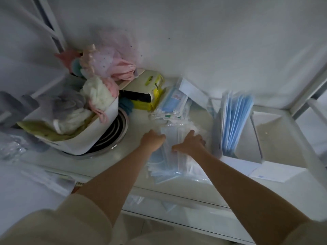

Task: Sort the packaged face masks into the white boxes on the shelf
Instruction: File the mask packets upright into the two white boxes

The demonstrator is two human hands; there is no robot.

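A loose pile of packaged blue face masks [177,167] lies on the white shelf [134,156] in front of me. My left hand [153,139] rests on the pile's left edge with its fingers curled over the packets. My right hand [190,143] presses on the top of the pile, fingers spread over the wrappers. A white box [235,131] to the right stands open with several blue masks upright inside. A second white box [276,138] beside it looks empty. More packaged masks [172,103] lie stacked at the back by the wall.
A white bin [79,137] stuffed with pink and cream cloth stands at the left on a round metal rack [116,131]. A yellow and white box [150,89] sits behind it. White paper sheets [269,172] lie by the boxes. The shelf's metal post [307,92] rises at right.
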